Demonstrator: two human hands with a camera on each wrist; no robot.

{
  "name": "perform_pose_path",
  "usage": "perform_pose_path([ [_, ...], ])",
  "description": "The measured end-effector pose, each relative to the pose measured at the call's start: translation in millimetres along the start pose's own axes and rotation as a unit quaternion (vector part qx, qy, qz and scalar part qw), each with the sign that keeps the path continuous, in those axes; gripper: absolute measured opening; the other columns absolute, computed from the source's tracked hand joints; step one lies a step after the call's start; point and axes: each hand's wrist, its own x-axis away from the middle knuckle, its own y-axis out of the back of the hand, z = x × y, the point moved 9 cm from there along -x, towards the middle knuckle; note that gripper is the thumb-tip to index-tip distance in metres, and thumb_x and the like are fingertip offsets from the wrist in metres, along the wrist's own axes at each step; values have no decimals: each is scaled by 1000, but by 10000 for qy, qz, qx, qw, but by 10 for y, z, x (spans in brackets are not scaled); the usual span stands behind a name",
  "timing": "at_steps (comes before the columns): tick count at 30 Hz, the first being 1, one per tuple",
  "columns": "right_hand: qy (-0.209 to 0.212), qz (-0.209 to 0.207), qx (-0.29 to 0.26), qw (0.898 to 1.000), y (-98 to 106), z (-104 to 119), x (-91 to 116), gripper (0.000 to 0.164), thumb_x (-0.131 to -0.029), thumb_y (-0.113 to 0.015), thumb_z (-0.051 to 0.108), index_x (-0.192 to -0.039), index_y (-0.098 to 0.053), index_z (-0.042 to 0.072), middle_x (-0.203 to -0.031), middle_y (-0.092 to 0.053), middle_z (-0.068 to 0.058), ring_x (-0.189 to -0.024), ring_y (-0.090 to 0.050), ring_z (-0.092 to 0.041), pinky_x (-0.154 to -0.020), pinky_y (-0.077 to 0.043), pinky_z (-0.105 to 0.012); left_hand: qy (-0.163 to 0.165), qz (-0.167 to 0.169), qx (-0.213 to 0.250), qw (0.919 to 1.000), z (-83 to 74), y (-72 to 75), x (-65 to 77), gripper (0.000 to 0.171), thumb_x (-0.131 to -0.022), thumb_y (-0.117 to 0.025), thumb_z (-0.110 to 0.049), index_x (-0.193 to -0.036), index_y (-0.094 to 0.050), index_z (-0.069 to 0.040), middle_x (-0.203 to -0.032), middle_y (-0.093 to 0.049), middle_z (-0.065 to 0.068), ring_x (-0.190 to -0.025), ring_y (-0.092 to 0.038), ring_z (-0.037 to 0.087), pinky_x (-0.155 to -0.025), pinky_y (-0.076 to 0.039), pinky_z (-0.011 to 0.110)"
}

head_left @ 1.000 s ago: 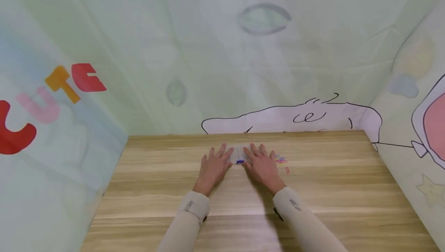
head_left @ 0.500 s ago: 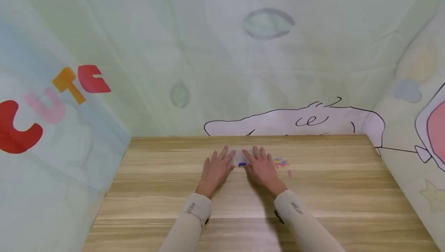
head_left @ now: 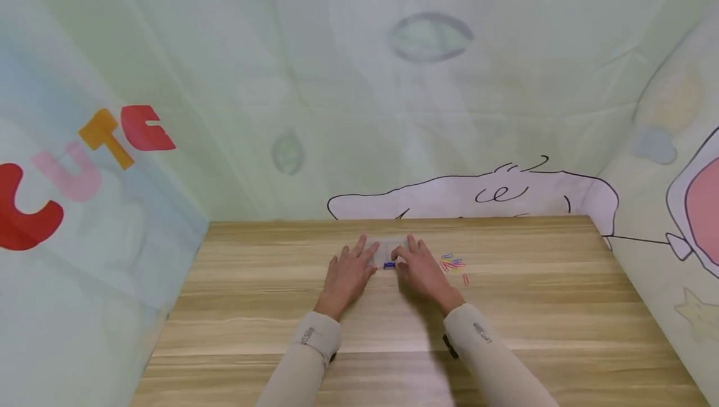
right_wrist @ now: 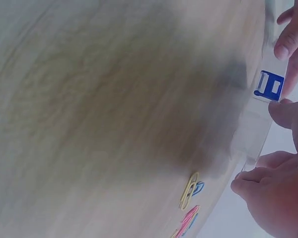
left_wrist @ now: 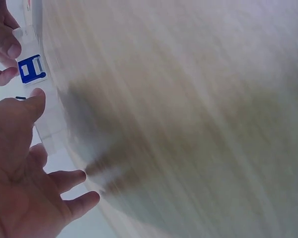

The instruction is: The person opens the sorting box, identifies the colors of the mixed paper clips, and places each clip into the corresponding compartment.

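Observation:
A low clear plastic box [head_left: 384,250] with a blue latch [head_left: 389,265] on its front lies near the table's back edge. My left hand [head_left: 344,277] holds the box's left part, fingers spread over it and thumb at the front. At the other end, my right hand [head_left: 424,274] grips the box, its index finger bent above the lid and its thumb beside the latch. In the right wrist view, the thumb touches the box front near the blue latch [right_wrist: 269,86], with other fingers around the end. The hands hide much of the box, and its contents cannot be made out.
Several coloured paper clips [head_left: 452,264] lie loose just right of my right hand, one red clip [head_left: 465,279] a little apart. The wooden table [head_left: 253,332] meets printed fabric walls [head_left: 253,113] at the back and sides.
My right index finger has bent and drawn back from its straighter pose on the box. The left hand and the box stay about where they were; the view shifts slightly.

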Motion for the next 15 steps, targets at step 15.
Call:
perform_pose_path([
  [15,-402,-25,-434,9982,49,-18,-19,15,-96,-59,10,-97,-72,18,-152,-32,-29,-138,-27,-53,-109,-24,-65,89,40,49,9999,-21,32,14,53,-100,-51,-38,-151,-36,-33,-161,-25,2,-138,-36,44,-105,-34,63],
])
